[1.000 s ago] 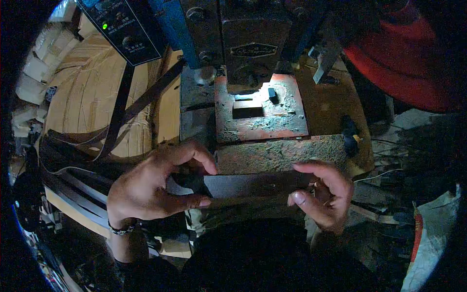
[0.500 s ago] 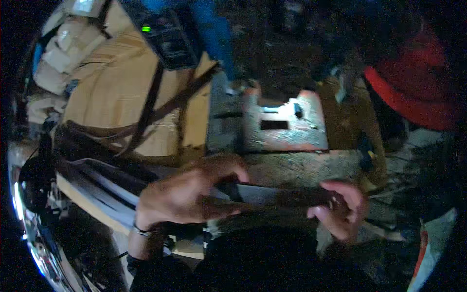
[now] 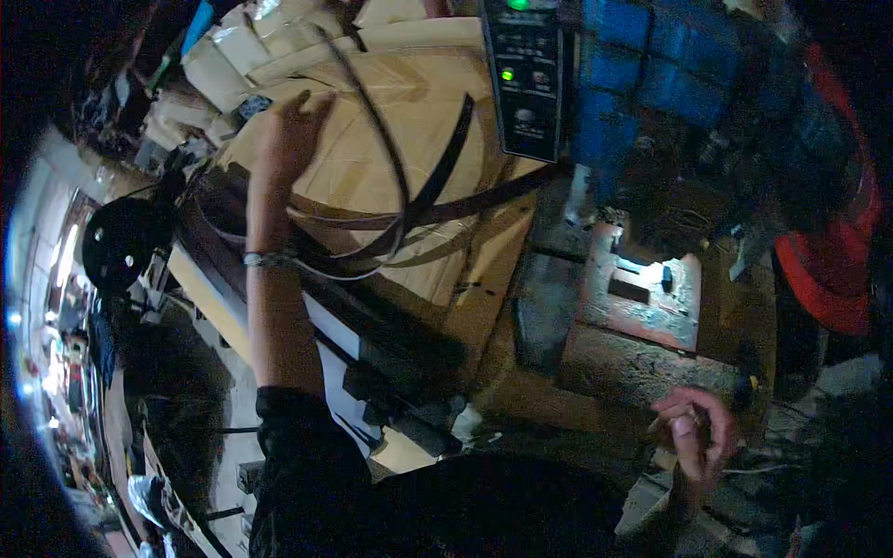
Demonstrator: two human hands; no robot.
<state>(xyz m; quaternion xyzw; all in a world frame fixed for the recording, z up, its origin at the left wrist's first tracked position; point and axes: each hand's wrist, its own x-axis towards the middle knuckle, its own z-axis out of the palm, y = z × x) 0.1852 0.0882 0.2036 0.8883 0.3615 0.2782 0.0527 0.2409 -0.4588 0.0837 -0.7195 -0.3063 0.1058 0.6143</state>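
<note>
My left hand [image 3: 294, 139] is stretched out over a pile of tan sheets. Its blurred fingers point away from me, seemingly apart, with nothing visible in them. Just right of it, a dark strap [image 3: 372, 121] curves down across the sheets; a second dark strap [image 3: 451, 153] crosses it, and more strap loops lie beneath. At the lower right, my right hand [image 3: 693, 432] is closed, thumb against curled fingers; whatever it may hold cannot be made out. It is near a worn metal machine plate [image 3: 595, 316] with a brightly lit rectangular opening.
A black control box [image 3: 526, 102] with green lights stands behind the sheets, beside blue blocks [image 3: 642, 56]. A red rounded object [image 3: 823, 279] is at the far right. On the left are a round black part [image 3: 126, 244] and a pale-edged board [image 3: 209, 298].
The strip held between both hands is no longer between them. My left hand has moved far forward and left over the sheets; my right hand has drawn apart from it. The view has turned left.
</note>
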